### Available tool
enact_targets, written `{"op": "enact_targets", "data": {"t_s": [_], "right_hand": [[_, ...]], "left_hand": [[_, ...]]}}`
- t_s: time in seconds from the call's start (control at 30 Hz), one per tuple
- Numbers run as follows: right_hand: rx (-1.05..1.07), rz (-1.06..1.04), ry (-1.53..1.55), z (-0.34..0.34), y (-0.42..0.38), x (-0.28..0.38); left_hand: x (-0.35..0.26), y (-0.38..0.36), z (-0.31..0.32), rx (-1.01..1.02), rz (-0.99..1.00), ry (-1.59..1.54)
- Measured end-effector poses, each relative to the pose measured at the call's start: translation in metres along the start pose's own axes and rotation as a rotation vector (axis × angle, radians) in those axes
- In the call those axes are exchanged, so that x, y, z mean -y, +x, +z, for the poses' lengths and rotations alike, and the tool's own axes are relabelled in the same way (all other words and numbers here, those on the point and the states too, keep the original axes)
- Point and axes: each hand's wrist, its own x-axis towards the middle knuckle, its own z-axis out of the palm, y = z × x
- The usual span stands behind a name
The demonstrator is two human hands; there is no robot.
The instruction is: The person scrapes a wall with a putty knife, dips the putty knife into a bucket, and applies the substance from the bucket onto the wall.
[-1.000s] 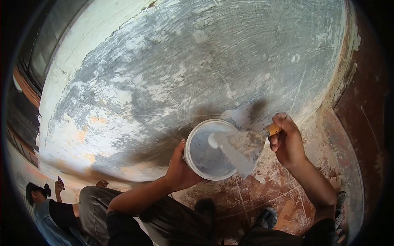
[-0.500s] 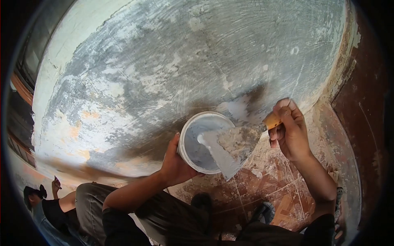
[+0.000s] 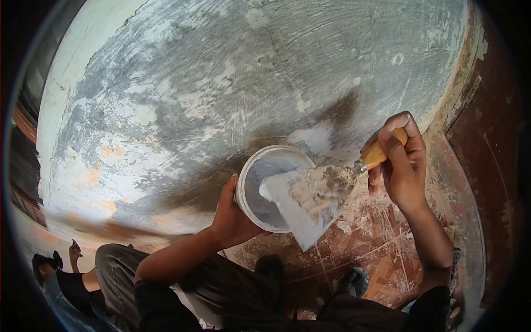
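Observation:
A round white bucket (image 3: 242, 193) is held from its left side and underneath by my left hand (image 3: 235, 217), fingers wrapped round it. Greyish paste coats its inside. My right hand (image 3: 399, 157) grips the wooden handle of a scraper (image 3: 318, 199) with a wide metal blade. The blade is smeared with dried material, and white paste lies along its far edge. That blade reaches over the bucket's right side, its lower corner outside the rim.
A curved wall (image 3: 221, 94) with grey and white patches fills the upper view. Below is a tiled floor (image 3: 376, 254) spattered with white bits, where my shoes show. Another person (image 3: 69, 282) is at the lower left. A dark red surface (image 3: 481, 166) stands at the right.
My right hand has moved slightly up and right, and more of the wooden handle shows. The blade sits a little differently over the bucket. The bucket has shifted slightly left and up in view.

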Motion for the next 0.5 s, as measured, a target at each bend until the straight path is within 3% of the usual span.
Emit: {"op": "enact_targets", "data": {"t_s": [0.1,0.33,0.5], "right_hand": [[0.084,-0.015,-0.159,-0.007,-0.001,-0.009],[0.054,0.011,-0.012,-0.005,0.002,-0.009],[-0.053,0.270,0.139,-0.009,0.007,-0.007]], "left_hand": [[0.002,0.001,-0.003,0.004,0.003,0.028],[0.004,0.001,-0.003,-0.006,0.022,0.081],[0.004,0.000,-0.002,-0.031,0.011,0.052]]}}
